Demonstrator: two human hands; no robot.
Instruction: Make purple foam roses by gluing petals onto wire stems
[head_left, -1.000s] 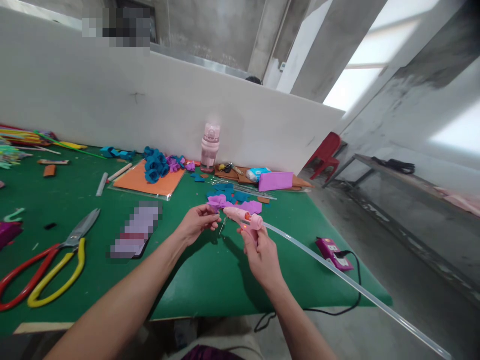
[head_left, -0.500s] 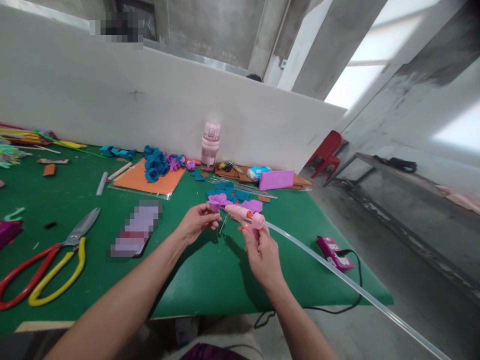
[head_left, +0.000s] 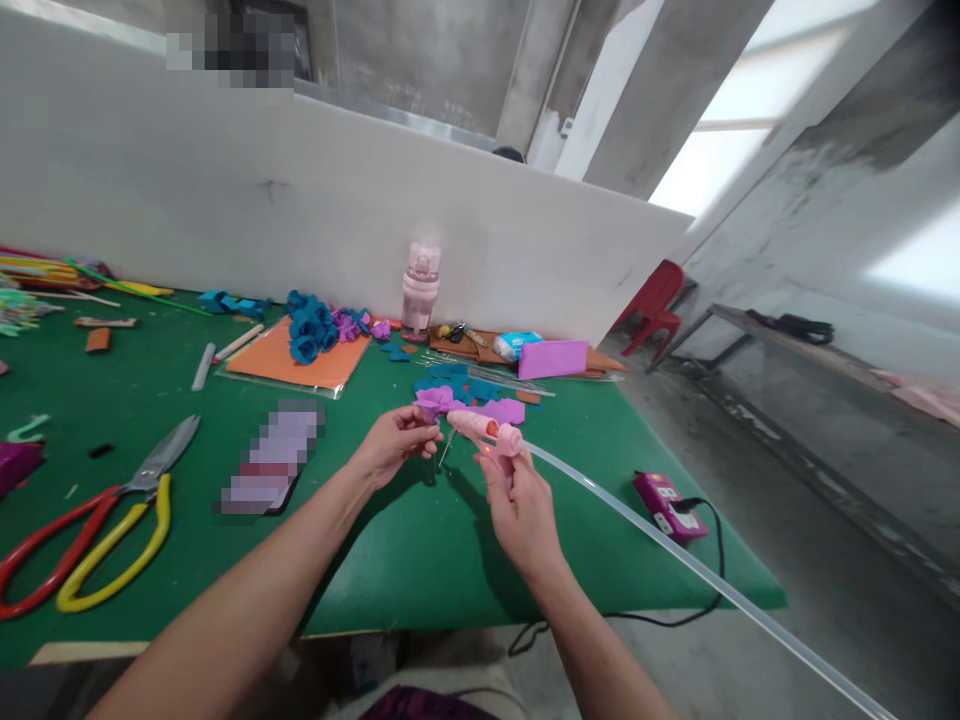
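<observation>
Shifted slightly left and up since half a second ago: pink glue gun point(head_left: 487, 433), nozzle now closer to the left fingertips. Otherwise little change across the frames.

Green desk point(head_left: 420, 560) spread with craft stock. Orange sheet point(head_left: 289, 365) at back, carrying a heap of finished blue flowers point(head_left: 307, 328) and a few purple flowers point(head_left: 351, 324) just beside them. Red and yellow scissors point(head_left: 97, 540) lying flat at near left, well apart from the hands. Pink bottle point(head_left: 418, 290) upright against the white partition. Folded pink paper point(head_left: 553, 360) at back right. Loose blue petals point(head_left: 457, 383) and purple petals point(head_left: 469, 405) on the desk just beyond the hands.

Right hand point(head_left: 521, 510): grip closed around the glue gun handle, small red light lit on the body, long clear glue stick point(head_left: 675, 560) trailing out the rear over the desk edge. Purple power adapter point(head_left: 664, 505) near the right edge, black cord hanging off.

Left hand point(head_left: 394, 445): fingertips pinched shut on a small purple piece point(head_left: 431, 408) with a thin wire stem point(head_left: 445, 450) hanging below, held above the desk, nozzle tip just beside it.

Progress, by judgement: several flowers already made and piled at back; present purple flower only at an early stage, gluing under way; many cut petals lying unused, so much assembly left.
</observation>
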